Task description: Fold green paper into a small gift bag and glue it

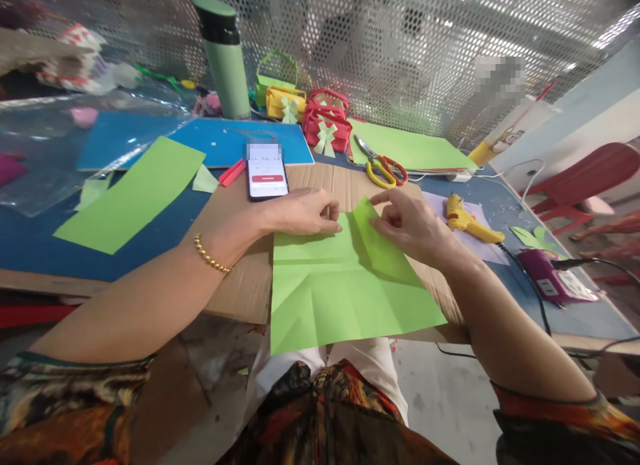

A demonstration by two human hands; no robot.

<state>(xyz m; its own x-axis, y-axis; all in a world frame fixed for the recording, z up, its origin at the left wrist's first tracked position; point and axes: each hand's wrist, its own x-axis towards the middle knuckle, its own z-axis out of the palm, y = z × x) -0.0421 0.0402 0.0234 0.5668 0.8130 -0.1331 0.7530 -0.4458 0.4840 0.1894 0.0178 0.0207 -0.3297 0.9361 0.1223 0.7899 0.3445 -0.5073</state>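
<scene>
A creased sheet of light green paper (pixel 345 298) lies in front of me on a piece of brown cardboard, its near edge reaching past the cardboard toward my lap. My left hand (pixel 313 212) rests on the sheet's far edge with curled fingers, holding it down. At the far right part of the sheet, my right hand (pixel 407 225) pinches a flap that is folded over and raised. Part of that edge is hidden beneath the right fingers. Just beyond my left wrist is a phone (pixel 267 178) with a lit screen.
Scissors (pixel 383 172) with yellow and red handles lie beyond my hands. On the right are a yellow glue gun (pixel 470 218) and a purple power strip (pixel 555 275). A green strip (pixel 133 192) lies left. Small red paper bags (pixel 327 122) and a green bottle (pixel 225 65) stand behind.
</scene>
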